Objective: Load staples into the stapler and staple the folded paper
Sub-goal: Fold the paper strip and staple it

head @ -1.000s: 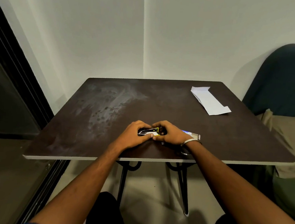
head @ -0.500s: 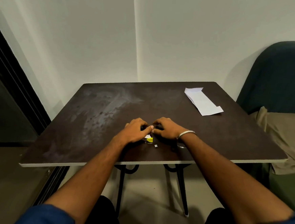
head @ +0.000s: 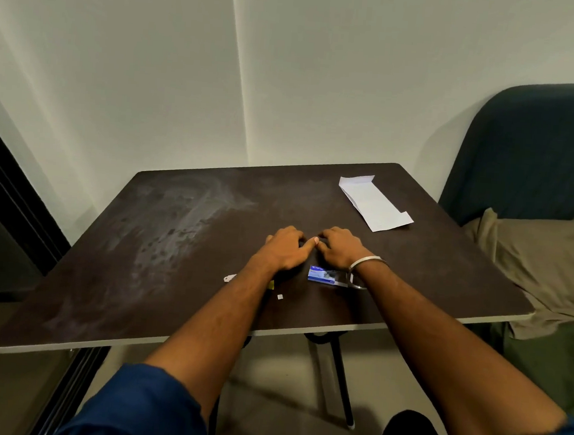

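My left hand [head: 284,251] and my right hand [head: 339,249] are pressed together knuckles up at the middle of the dark table [head: 173,242], fingertips touching. The stapler is hidden under them; both hands stay curled over it. A blue staple box [head: 322,275] lies on the table just below my right wrist, which wears a silver bangle. The folded white paper [head: 374,203] lies flat at the far right corner, well away from both hands.
Small scraps lie near my left forearm: a white tab [head: 229,277], a yellow bit [head: 271,285] and a tiny white square [head: 279,296]. A dark blue sofa with olive cloth [head: 533,257] stands right of the table. The wall is behind.
Both hands moved a little farther onto the table and closed over the stapler, hiding it. The blue staple box, covered half a second ago, shows again near my right wrist.
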